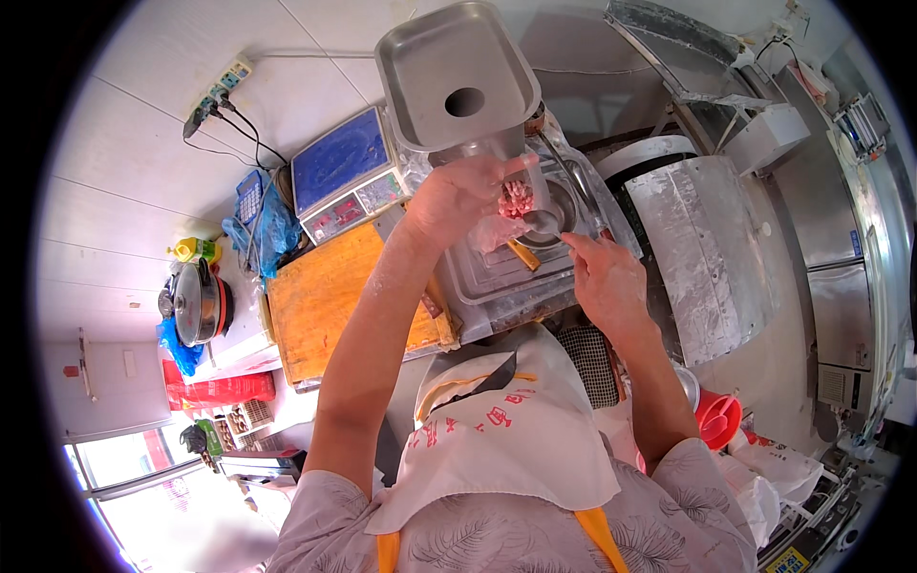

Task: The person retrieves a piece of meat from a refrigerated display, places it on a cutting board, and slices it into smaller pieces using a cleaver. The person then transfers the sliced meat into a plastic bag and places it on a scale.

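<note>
My left hand [463,196] is closed on the upper part of a clear plastic bag, just below the round neck of a steel machine with a flat tray top [458,72]. Pink and red ground meat [517,199] shows beside the fingers, at or in the bag [499,232]. My right hand [608,284] pinches the end of a small metal spoon [543,223], whose bowl is near the meat. Both hands are over a shallow metal tray [468,286]. A yellow-brown handle [522,254] lies in it. The machine's outlet is mostly hidden.
Left of the tray are a wooden board [330,296] and a scale with a blue top [341,162]. A lidded pot [198,301] stands farther left. To the right is a large floury metal cover [702,258]. A red bucket [716,420] stands low on the right.
</note>
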Demonstrator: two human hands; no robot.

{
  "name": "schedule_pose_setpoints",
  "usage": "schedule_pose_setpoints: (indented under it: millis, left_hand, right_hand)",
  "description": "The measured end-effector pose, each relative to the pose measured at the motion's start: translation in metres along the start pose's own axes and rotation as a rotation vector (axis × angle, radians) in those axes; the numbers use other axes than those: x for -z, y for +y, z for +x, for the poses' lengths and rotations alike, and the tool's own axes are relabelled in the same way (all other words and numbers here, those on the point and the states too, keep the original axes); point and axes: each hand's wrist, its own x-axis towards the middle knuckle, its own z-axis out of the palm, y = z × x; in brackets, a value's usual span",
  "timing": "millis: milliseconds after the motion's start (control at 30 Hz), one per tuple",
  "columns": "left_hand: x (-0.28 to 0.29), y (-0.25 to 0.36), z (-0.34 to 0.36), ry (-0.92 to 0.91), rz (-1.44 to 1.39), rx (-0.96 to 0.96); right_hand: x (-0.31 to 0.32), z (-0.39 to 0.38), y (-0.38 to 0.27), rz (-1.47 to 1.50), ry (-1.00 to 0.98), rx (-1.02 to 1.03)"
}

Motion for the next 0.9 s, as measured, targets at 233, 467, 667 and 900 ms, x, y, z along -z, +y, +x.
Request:
schedule_pose_setpoints:
  millis: [233,467,667,900]
  left_hand:
    - [-0.0004,0.0002,-0.0009,0.001,0.004,0.004]
    - [0.0003,0.0015,-0.0009,-0.014,0.017,0.016]
    - [0.0019,0.0011,-0.0007,-0.023,0.036,0.011]
    - [-0.0027,0.0015,-0.0012,-0.020,0.030,0.008]
  right_hand:
    - [0.0000,-0.0002,-0.0013,0.010,-0.001,-0.005]
    - [-0.0008,-0.0012,-0.0002,0.017,0.003,0.010]
    - [-0.0007,-0.0010,-0.0014,0.000,0.002,0.004]
    - [-0.0022,-0.0015,0.0001,0.014,0.002,0.000]
